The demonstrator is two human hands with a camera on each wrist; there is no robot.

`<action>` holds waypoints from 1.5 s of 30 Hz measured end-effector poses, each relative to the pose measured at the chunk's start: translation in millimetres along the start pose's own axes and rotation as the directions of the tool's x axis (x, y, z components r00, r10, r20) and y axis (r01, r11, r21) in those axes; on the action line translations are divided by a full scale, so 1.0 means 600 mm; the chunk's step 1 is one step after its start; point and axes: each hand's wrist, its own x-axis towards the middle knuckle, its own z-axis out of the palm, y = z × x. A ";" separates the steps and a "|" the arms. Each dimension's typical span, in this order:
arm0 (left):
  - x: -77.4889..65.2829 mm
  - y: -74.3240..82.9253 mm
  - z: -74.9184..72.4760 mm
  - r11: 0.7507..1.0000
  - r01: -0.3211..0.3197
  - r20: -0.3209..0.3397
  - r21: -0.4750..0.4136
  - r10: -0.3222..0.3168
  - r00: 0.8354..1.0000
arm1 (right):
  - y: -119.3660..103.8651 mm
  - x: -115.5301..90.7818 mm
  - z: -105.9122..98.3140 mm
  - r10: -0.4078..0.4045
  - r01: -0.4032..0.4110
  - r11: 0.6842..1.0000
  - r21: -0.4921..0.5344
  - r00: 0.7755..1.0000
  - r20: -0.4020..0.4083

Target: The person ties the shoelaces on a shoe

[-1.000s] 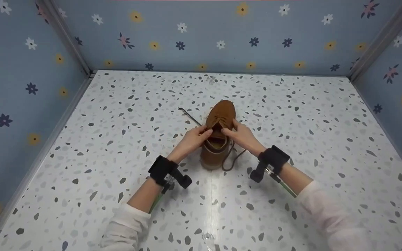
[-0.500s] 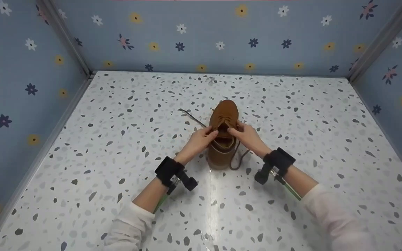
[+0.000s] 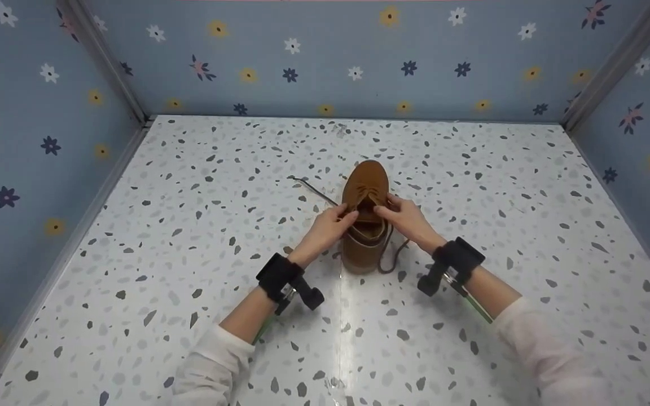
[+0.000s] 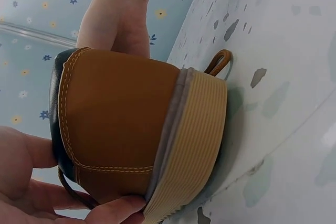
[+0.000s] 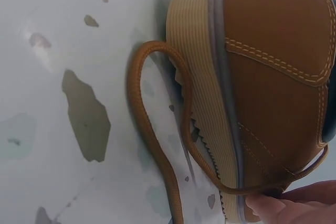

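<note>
A brown lace-up shoe [image 3: 365,176] with a tan ribbed sole stands on the speckled surface, toe pointing away from me. My left hand [image 3: 326,228] pinches its left side near the opening, thumb on the upper edge. On the opposite side my right hand [image 3: 411,221] does the same, thumb at the right lace flap. One loose end of the brown shoelace [image 3: 316,192] stretches out to the left. The other end curls beside the heel on the right, where the right wrist view shows the lace [image 5: 137,85] in a loop. Some fingertips are hidden against the shoe.
Blue flower-patterned panels [image 3: 325,56] enclose the white speckled tabletop [image 3: 235,169] at the back and both sides. Metal strips [image 3: 110,62] run along the corners. Black camera straps [image 3: 280,276] sit on both wrists.
The shoe has shifted slightly to the right, with both hands and the trailing laces moving along. The grip on each side looks the same.
</note>
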 end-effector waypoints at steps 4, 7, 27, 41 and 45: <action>0.000 0.002 0.002 1.000 -0.004 -0.009 0.024 0.004 1.000 | 0.002 -0.001 -0.006 -0.017 0.017 1.000 -0.003 1.000 0.008; 0.002 0.003 0.005 0.999 -0.016 -0.014 0.045 0.016 1.000 | 0.000 -0.004 -0.010 -0.032 0.032 0.999 -0.018 0.999 -0.005; 0.015 0.010 0.027 0.999 -0.046 -0.014 0.019 0.046 0.999 | 0.019 -0.006 -0.032 -0.032 0.032 0.999 -0.001 0.999 -0.018; 0.016 0.014 0.030 0.997 -0.061 0.005 0.041 0.061 0.998 | 0.026 -0.005 -0.041 0.000 0.000 1.000 0.004 1.000 0.000; 0.016 0.016 0.030 0.997 -0.076 0.010 0.017 0.076 0.997 | 0.026 -0.004 -0.043 0.028 -0.028 0.999 0.021 1.000 0.014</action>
